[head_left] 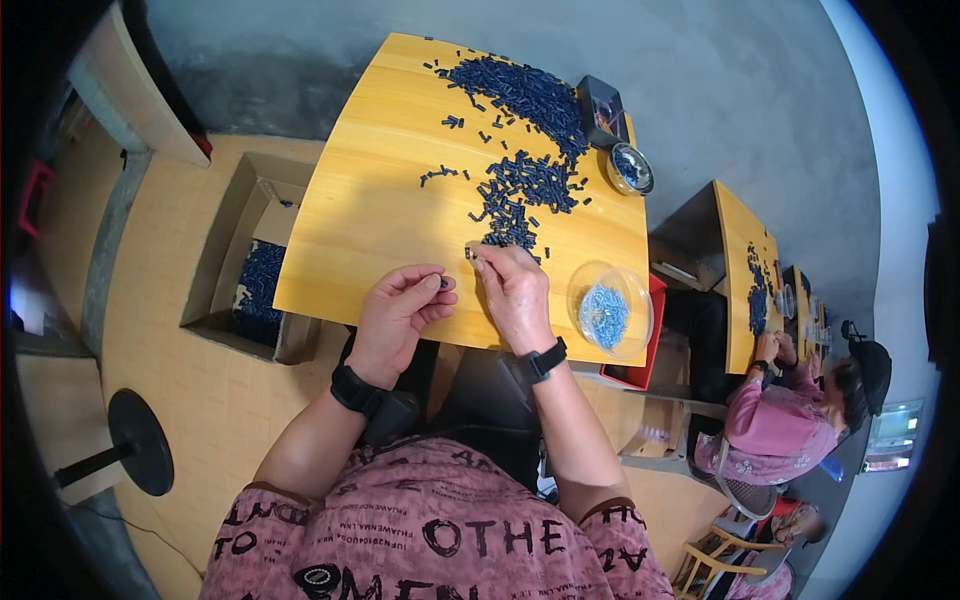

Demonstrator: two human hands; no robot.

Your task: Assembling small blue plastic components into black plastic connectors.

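My left hand (398, 315) is closed in a pinch above the table's near edge, with a small dark part (443, 284) between thumb and fingertips. To its right, my right hand (515, 298) is closed too, its thumb and forefinger pinching a tiny part (470, 254), dark with a light spot, too small to name. Just beyond the right hand lies a heap of short black cylindrical parts (530, 182). A clear round bowl (641, 340) of small pale-blue pieces (604, 316) stands right of that hand. The hands are apart.
The yellow table (350, 190) carries a larger black-parts pile (515, 90), a black box (600, 112) and a metal bowl (630, 170) farther off. A cardboard box (222, 250) of dark parts sits on the left floor. A co-worker (780, 410) works at another table on the right.
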